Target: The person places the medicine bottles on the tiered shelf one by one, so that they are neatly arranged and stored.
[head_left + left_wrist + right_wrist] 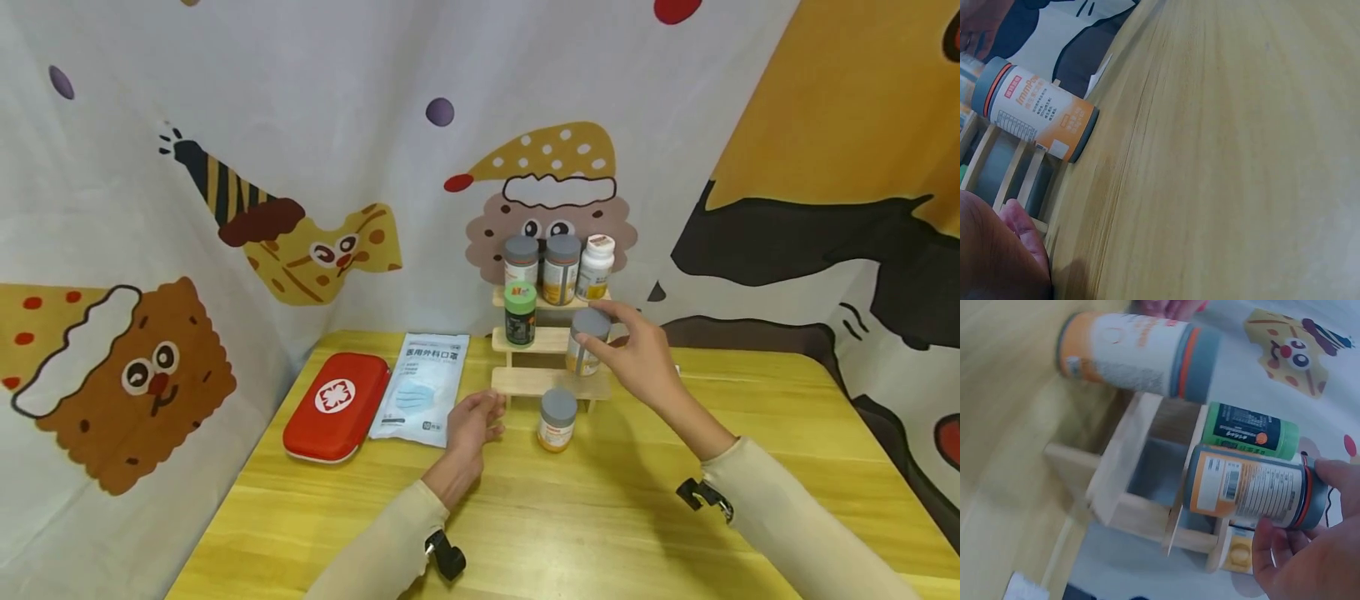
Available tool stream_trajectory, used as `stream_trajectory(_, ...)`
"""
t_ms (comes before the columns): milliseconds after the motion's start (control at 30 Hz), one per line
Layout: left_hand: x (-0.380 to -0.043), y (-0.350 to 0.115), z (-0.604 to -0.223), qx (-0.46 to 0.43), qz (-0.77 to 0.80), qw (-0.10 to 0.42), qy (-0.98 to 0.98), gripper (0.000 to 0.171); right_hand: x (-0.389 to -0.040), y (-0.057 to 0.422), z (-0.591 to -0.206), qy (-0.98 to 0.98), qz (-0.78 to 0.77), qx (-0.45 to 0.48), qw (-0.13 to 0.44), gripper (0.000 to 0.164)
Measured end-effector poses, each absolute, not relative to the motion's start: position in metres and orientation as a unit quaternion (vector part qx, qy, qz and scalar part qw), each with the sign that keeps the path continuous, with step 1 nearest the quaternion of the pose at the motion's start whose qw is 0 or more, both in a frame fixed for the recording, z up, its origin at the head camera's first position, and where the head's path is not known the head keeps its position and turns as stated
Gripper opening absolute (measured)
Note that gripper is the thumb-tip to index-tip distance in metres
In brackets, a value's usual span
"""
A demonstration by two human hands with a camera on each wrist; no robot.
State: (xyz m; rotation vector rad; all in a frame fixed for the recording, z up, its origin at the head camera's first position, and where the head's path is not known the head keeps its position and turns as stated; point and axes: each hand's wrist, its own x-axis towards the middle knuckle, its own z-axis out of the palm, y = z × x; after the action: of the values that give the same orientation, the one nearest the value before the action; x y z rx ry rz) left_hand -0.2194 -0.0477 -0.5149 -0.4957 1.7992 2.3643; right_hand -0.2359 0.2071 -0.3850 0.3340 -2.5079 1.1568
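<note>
With thumb and fingers, my right hand (641,354) grips a grey-lidded supplement jar (1247,487) near its lid. That jar is upright at the right end of the wooden rack's middle step (551,338). Beside the left end of the bottom step (540,382), my left hand (472,425) has its fingers loosely bent, fingertips right at the wood. Another grey-lidded jar (557,421), with a white and orange label, stands on the table in front of the rack. A green-lidded dark bottle (520,315) occupies the left of the middle step.
Along the top step stand two grey-lidded jars (561,271) and a white bottle (596,268). Left of the rack lie a face mask packet (420,387) and a red first-aid case (337,408). A cartoon-printed cloth (375,125) hangs behind the wooden table (735,500).
</note>
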Motion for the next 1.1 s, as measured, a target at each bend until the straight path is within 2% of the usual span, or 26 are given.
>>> stream_trajectory(167, -0.219, -0.048, -0.516, -0.164, 0.785, 0.063, 0.594, 0.033, -0.248, 0.197, -0.381, -0.858, 0.482, 0.082, 0.159, 0.058)
stream_trajectory(467, -0.221, -0.047, -0.516, -0.170, 0.786, 0.063, 0.591, 0.029, -0.268, 0.181, -0.381, -0.824, 0.540, 0.066, 0.158, 0.058)
stream_trajectory(1100, -0.221, -0.048, -0.515, -0.170, 0.787, 0.065, 0.589, 0.029, -0.286, 0.174, -0.391, -0.849, 0.496, 0.086, 0.164, 0.059)
